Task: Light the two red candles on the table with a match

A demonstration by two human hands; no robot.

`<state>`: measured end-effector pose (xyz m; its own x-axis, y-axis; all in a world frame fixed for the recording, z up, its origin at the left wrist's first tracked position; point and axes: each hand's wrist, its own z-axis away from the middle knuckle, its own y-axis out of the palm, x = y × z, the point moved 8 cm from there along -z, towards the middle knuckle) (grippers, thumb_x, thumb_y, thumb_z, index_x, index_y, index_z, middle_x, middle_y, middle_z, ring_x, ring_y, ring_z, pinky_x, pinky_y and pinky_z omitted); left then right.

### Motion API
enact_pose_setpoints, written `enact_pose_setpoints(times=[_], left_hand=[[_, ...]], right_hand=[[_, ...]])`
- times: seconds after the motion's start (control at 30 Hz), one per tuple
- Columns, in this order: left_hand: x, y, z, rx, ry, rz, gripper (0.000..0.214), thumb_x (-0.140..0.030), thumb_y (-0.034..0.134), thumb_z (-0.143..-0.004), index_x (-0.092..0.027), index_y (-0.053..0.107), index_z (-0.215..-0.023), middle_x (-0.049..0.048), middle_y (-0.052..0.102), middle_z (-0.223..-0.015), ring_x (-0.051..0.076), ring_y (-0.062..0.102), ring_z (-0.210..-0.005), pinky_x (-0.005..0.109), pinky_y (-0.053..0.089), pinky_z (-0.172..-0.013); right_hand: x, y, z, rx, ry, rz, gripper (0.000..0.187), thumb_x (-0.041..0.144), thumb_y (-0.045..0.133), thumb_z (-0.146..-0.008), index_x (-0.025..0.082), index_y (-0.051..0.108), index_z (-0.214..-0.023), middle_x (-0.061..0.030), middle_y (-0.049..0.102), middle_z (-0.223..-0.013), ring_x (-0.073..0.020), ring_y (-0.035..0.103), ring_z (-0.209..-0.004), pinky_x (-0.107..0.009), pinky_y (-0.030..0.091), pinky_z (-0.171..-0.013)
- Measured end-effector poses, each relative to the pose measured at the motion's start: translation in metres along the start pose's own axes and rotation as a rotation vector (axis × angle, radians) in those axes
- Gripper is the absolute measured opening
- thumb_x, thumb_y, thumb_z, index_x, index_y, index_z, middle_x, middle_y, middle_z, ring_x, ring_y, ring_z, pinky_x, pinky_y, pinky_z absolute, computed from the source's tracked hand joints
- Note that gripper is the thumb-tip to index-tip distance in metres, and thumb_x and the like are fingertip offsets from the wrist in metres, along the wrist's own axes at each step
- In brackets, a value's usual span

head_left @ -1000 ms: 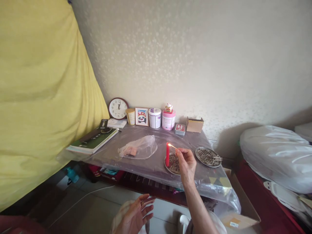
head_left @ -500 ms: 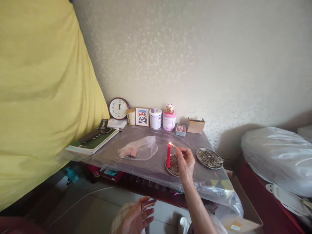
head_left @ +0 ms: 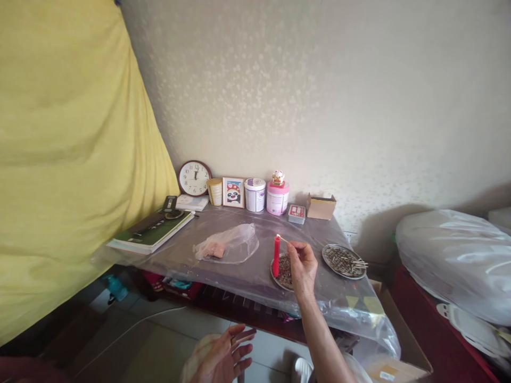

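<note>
A red candle (head_left: 276, 257) stands upright on a round metal plate (head_left: 284, 270) with dark speckled contents. My right hand (head_left: 304, 266) pinches a matchstick (head_left: 283, 240), whose burning tip is at the candle's top. Whether the wick itself has caught, I cannot tell. Low in front of the table, my left hand (head_left: 229, 354) hangs with its fingers apart, holding nothing. To the right lies a second metal plate (head_left: 344, 260) with similar contents and several matchsticks (head_left: 359, 263) at its edge.
On the plastic-covered table (head_left: 179, 260) lies a clear bag (head_left: 239, 242) with pinkish pieces. A green book (head_left: 154, 231) is at the left. Along the wall stand a clock (head_left: 195, 178), a framed picture (head_left: 233, 192), tins (head_left: 255, 194), a small box (head_left: 296, 214) and a cardboard box (head_left: 321, 206).
The match stays at the candle's top, and its flame looks smaller. My right hand has shifted very slightly left; my left hand is almost still.
</note>
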<state>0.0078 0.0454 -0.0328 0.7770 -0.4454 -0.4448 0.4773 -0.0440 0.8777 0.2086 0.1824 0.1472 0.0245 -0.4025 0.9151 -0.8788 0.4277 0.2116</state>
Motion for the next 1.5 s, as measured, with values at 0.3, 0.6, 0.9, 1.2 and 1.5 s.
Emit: enact_pose_setpoints(times=[0.3, 0.6, 0.9, 1.2, 1.5], left_hand=[[0.0, -0.001, 0.001, 0.008, -0.007, 0.005, 0.03, -0.032, 0.077, -0.077, -0.023, 0.076, -0.106, 0.0099, 0.078, -0.116, 0.023, 0.069, -0.1, 0.037, 0.045, -0.091], [0.002, -0.006, -0.001, 0.035, -0.003, 0.011, 0.031, -0.033, 0.076, -0.078, -0.024, 0.076, -0.107, 0.0095, 0.078, -0.117, 0.023, 0.069, -0.1, 0.037, 0.046, -0.091], [0.001, -0.003, -0.001, 0.1, -0.007, 0.011, 0.029, -0.031, 0.072, -0.081, -0.026, 0.075, -0.11, 0.0087, 0.077, -0.12, 0.022, 0.07, -0.102, 0.036, 0.046, -0.092], [0.001, 0.0, 0.001, 0.071, 0.001, -0.001, 0.028, -0.032, 0.07, -0.083, -0.025, 0.075, -0.109, 0.0087, 0.077, -0.118, 0.022, 0.069, -0.101, 0.037, 0.045, -0.092], [0.003, -0.007, 0.0, 0.016, -0.001, -0.001, 0.03, -0.032, 0.074, -0.079, -0.023, 0.076, -0.107, 0.0113, 0.078, -0.117, 0.023, 0.071, -0.098, 0.037, 0.048, -0.091]], right_hand=[[0.001, -0.001, 0.0, -0.014, -0.009, -0.007, 0.032, 0.05, 0.074, -0.07, 0.02, 0.065, -0.075, 0.0022, 0.064, -0.066, -0.0142, 0.056, -0.059, -0.026, 0.046, -0.06], [0.005, -0.001, 0.002, -0.01, 0.006, -0.012, 0.03, 0.048, 0.073, -0.07, 0.02, 0.065, -0.075, 0.0017, 0.063, -0.067, -0.0138, 0.055, -0.058, -0.026, 0.045, -0.059], [0.012, -0.005, 0.004, -0.005, -0.008, -0.007, 0.025, 0.044, 0.072, -0.073, 0.02, 0.065, -0.076, 0.0012, 0.063, -0.069, -0.0152, 0.056, -0.061, -0.028, 0.045, -0.062], [0.031, -0.025, 0.002, -0.009, -0.06, -0.065, 0.026, 0.043, 0.076, -0.073, 0.02, 0.066, -0.079, 0.0014, 0.063, -0.068, -0.0141, 0.054, -0.062, -0.026, 0.044, -0.059], [0.04, -0.071, -0.007, -0.096, -0.07, -0.025, 0.027, 0.043, 0.079, -0.07, 0.02, 0.069, -0.08, -0.0001, 0.066, -0.073, -0.0151, 0.056, -0.067, -0.028, 0.046, -0.065]])
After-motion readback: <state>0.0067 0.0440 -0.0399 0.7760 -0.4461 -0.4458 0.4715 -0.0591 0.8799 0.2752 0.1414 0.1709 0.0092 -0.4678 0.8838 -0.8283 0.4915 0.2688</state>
